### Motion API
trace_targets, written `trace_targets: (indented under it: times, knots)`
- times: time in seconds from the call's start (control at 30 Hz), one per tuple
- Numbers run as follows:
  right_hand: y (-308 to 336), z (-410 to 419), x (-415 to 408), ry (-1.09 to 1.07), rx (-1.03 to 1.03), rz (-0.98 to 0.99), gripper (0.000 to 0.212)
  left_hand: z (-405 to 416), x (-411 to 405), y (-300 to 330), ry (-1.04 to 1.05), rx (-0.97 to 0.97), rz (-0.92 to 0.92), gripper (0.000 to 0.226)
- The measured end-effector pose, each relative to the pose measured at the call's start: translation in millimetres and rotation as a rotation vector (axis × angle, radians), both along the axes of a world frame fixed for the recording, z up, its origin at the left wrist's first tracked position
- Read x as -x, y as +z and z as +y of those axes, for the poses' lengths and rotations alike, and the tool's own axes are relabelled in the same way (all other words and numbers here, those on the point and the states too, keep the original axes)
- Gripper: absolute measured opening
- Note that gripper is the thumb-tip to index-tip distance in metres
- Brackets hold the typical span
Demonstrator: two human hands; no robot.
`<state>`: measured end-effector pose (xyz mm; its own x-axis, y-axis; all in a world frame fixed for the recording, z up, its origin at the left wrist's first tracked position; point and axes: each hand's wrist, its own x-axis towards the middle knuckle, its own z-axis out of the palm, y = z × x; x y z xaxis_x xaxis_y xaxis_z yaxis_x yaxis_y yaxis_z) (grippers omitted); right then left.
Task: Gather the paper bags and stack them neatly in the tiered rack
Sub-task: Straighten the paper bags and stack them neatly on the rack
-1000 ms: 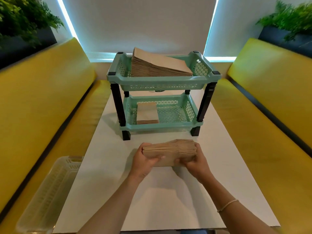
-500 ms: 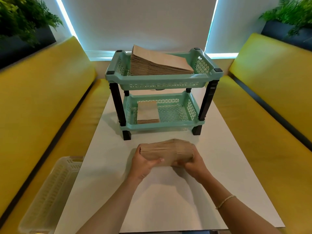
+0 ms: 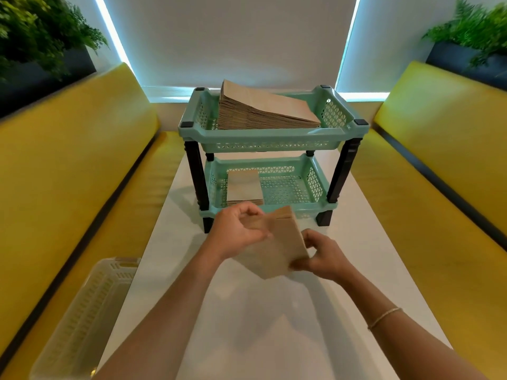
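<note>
White table [image 3: 274,338]: both hands' grip grasping plain paper bags [image 3: 282,242] (no writing) before the rack [image 3: 263,138].

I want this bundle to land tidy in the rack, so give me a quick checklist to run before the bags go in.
1. Bundle of paper bags held by both hands: ok; left hand and right hand grip it.
2. Bundle clear of the table: ok, tilted in the air.
3. Bag edges squared: cannot tell, blurred.
4. Free space in lower tier: ok, right of the small stack.
5. Upper tier room: not ok, tall slanted stack fills most of it.
</note>
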<state>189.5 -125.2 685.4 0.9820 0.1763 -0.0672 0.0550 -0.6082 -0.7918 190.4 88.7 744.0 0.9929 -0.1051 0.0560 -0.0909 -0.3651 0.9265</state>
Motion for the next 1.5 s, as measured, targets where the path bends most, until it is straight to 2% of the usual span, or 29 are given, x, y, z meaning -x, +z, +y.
trace_targets:
  times: [0.13, 0.23, 0.37, 0.6, 0.83, 0.9, 0.97, 1.07, 1.23, 1.33, 1.43, 1.5]
  knots:
    - [-20, 19, 5, -0.073, -0.04, 0.128, 0.056, -23, 3, -25, 0.067, 0.244, 0.114, 0.049]
    - [-30, 26, 10, -0.067, -0.072, 0.171, 0.057, -34, 9, -60, 0.146, 0.295, 0.24, 0.056]
    - [-29, 29, 9, -0.062, -0.114, 0.188, 0.058, -37, 10, -81, 0.137, 0.205, 0.303, 0.062]
    - [-29, 33, 8, -0.056, -0.129, 0.194, 0.061, -31, 10, -82, 0.001, -0.001, 0.326, 0.068]
    - [-27, 32, 3, -0.143, -0.151, 0.231, 0.059, -28, 11, -67, -0.042, -0.205, 0.27, 0.06]
    - [-14, 29, -2, -0.197, -0.201, 0.216, 0.055, -33, 3, -58, 0.009, -0.207, 0.223, 0.057]
    - [6, 26, -13, -0.194, -0.334, 0.232, 0.049, -38, -9, -41, 0.061, -0.214, 0.199, 0.052]
    - [37, 22, -38, -0.242, -0.507, 0.317, 0.039, -47, -34, -15, 0.124, -0.176, 0.246, 0.048]
    - [62, 23, -99, -0.397, -0.268, 0.407, 0.034, -65, -84, 17, 0.139, -0.304, 0.389, 0.041]
    - [71, 24, -129, -0.388, -0.228, 0.471, 0.005, -75, -112, 22, 0.162, -0.382, 0.41, 0.04]
    - [75, 22, -148, -0.398, -0.192, 0.493, 0.028, -81, -129, 17, 0.14, -0.418, 0.389, 0.034]
    - [72, 19, -158, -0.414, -0.15, 0.511, 0.029, -84, -137, 14, 0.101, -0.476, 0.367, 0.031]
